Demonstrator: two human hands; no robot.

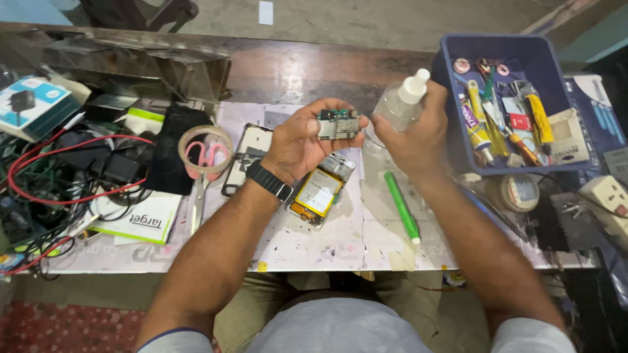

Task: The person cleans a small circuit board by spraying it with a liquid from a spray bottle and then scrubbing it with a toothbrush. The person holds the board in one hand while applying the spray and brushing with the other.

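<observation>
Looking down from the head camera, the left hand (302, 137) holds a small green circuit board (339, 124) pinched between thumb and fingertips, its long axis running left to right and its populated face turned up toward the camera. The right hand (412, 134) is wrapped closed around a clear bottle (396, 104) with a white spray cap, tilted so the cap points up and to the right, away from the board. The bottle's body lies just to the right of the board's right end, so the two are near but, as far as can be told, not touching; both hands are raised above the counter (314, 242), level with each other, and the board sits between them. Directly below the board, an opened phone (322, 189) with a yellow battery lies on the counter on a diagonal, close to the left wrist with its black watch (269, 181). A green pen (401, 207) lies below the right hand, its long axis running up-left to down-right. Pink-handled scissors (203, 176) sit inside a tape ring (207, 151) well to the left, beside a phone frame (246, 159). A blue bin (458, 140) of tools stands just to the right of the right hand, and cables (59, 176) crowd the far left edge.
</observation>
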